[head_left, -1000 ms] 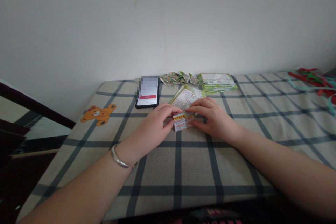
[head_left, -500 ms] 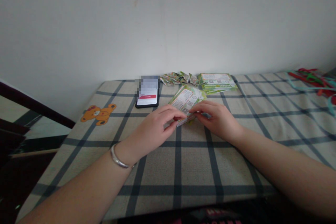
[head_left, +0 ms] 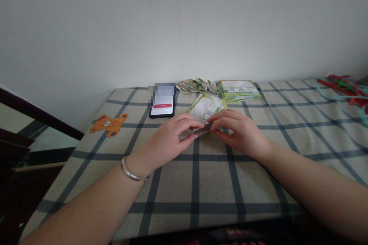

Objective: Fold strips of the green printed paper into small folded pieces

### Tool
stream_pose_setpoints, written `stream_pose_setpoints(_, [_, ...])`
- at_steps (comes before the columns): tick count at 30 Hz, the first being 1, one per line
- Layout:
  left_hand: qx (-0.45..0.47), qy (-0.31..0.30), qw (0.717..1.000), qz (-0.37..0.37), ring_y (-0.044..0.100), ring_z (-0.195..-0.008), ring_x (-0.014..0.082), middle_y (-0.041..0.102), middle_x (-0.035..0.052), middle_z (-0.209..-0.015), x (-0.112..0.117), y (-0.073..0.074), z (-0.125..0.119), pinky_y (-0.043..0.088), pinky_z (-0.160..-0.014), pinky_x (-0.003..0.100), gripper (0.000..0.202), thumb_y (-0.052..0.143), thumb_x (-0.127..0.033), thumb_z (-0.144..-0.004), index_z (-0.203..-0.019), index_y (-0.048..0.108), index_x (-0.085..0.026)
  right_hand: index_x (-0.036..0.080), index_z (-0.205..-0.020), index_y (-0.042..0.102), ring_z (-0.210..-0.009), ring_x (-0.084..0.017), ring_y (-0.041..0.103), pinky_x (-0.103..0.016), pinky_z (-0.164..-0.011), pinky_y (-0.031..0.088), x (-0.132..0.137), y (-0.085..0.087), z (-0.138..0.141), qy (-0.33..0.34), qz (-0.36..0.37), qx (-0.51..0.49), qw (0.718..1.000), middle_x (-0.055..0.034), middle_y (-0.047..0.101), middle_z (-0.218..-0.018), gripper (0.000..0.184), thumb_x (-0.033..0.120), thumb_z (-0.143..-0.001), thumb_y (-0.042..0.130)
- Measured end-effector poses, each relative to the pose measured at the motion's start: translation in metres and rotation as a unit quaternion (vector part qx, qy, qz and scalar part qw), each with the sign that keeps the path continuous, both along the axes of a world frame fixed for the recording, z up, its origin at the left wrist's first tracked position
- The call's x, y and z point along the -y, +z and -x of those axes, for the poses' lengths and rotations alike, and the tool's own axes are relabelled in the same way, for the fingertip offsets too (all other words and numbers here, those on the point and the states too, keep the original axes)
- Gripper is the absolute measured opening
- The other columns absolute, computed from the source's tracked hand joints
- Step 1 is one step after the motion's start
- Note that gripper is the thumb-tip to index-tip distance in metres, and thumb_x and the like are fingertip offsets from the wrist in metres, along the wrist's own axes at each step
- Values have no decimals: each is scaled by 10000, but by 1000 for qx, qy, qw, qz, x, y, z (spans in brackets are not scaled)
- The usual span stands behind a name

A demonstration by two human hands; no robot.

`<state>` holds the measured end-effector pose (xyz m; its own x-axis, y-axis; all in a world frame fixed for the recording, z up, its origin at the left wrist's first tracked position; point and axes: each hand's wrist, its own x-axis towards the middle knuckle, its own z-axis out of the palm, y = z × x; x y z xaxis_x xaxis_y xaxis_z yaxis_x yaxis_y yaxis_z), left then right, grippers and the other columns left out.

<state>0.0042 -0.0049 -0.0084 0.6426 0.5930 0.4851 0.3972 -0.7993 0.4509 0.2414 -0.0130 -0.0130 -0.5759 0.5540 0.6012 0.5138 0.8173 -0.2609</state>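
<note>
My left hand (head_left: 171, 134) and my right hand (head_left: 240, 129) meet near the middle of the table, fingers closed in pinches. Between them they grip a small folded paper piece (head_left: 202, 129), its greyish-brown side showing. Part of it is hidden by my fingers. Just behind lies a green and white printed paper sheet (head_left: 199, 110), turned at an angle. Beyond that, against the wall, sits a row of folded paper pieces (head_left: 189, 85) in the same print. To their right is a stack of printed sheets (head_left: 237, 85).
A phone (head_left: 162, 101) with a lit screen lies left of the sheets. The checked tablecloth (head_left: 169, 199) bears an orange bear picture (head_left: 109, 124) on the left. Red, green and light blue items (head_left: 343, 88) lie at the far right. A white wall (head_left: 184, 26) stands behind.
The paper piece between my fingers has turned, so a greyish-brown face shows where printed paper showed before. My right fingers have shifted slightly. The sheets and phone lie as before.
</note>
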Motion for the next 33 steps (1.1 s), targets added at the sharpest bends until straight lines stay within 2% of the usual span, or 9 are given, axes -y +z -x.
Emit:
stream_pose_setpoints(4, [-18, 5, 1000, 3, 580, -1029, 150, 601, 18, -1067, 0, 0, 3, 493, -932, 322, 237, 635, -139, -866, -1089, 599, -213, 190, -862, 633, -974, -187, 609, -335, -858, 488, 0, 3, -2, 3, -42, 15, 999, -62, 695, -1032, 50, 146, -870, 610])
stream_pose_setpoints(8, [-41, 16, 999, 9, 561, -1078, 166, 557, 35, -1128, -1, -2, 6, 483, -977, 348, 317, 673, -174, -844, -1147, 593, -219, 187, -863, 637, -894, -173, 604, -325, -810, 482, 1, 3, -2, 7, -49, 20, 999, -52, 691, -949, 38, 158, -872, 616])
stream_pose_setpoints(11, [-63, 28, 998, 8, 551, -1099, 176, 522, 45, -1167, -3, -6, 7, 481, -994, 359, 355, 682, -165, -829, -1169, 597, -222, 184, -847, 635, -852, -173, 599, -329, -791, 481, 2, 4, -1, 13, -30, 31, 999, -49, 689, -885, 52, 167, -882, 602])
stream_pose_setpoints(15, [-93, 45, 995, -8, 559, -1076, 192, 514, 61, -1163, -4, -10, 7, 498, -964, 372, 291, 659, -174, -841, -1130, 629, -204, 173, -842, 644, -826, -180, 582, -321, -749, 481, 3, 5, -1, 34, 1, 48, 998, -51, 674, -817, 87, 169, -895, 576])
stream_pose_setpoints(17, [-115, 55, 992, -15, 565, -1044, 198, 515, 71, -1163, -4, -10, 6, 510, -933, 381, 331, 644, -202, -855, -1185, 619, -204, 173, -902, 661, -850, -182, 579, -319, -757, 481, 4, 5, -1, 45, 18, 58, 997, -52, 676, -854, 94, 142, -883, 573])
stream_pose_setpoints(21, [-143, 75, 987, -7, 570, -1018, 204, 527, 77, -1162, -3, -8, 5, 511, -922, 402, 374, 611, -247, -886, -1258, 590, -216, 233, -1063, 680, -926, -178, 594, -327, -812, 482, 5, 4, -2, 59, 53, 86, 993, -37, 689, -990, 278, 84, -867, 551])
stream_pose_setpoints(24, [-153, 87, 984, -1, 573, -1009, 206, 543, 73, -1150, -3, -8, 5, 507, -927, 413, 337, 604, -242, -890, -1225, 612, -212, 264, -1029, 701, -954, -172, 609, -328, -832, 481, 5, 4, -2, 76, 66, 92, 991, -25, 692, -1017, 309, 59, -849, 555])
stream_pose_setpoints(29, [-152, 89, 984, -6, 571, -1022, 212, 552, 73, -1118, -3, -8, 6, 507, -932, 414, 294, 629, -224, -867, -1160, 652, -204, 215, -948, 703, -973, -148, 625, -294, -855, 489, 2, 5, -3, 109, 102, 90, 985, -31, 695, -1015, 251, 43, -834, 560])
stream_pose_setpoints(33, [-132, 86, 987, -31, 561, -1092, 225, 525, 87, -1222, -2, -10, 5, 494, -969, 431, 222, 641, -223, -853, -1070, 685, -208, 215, -957, 689, -976, -134, 633, -284, -875, 495, 0, 3, -5, 116, 130, 84, 981, -18, 698, -1035, 249, 41, -812, 587])
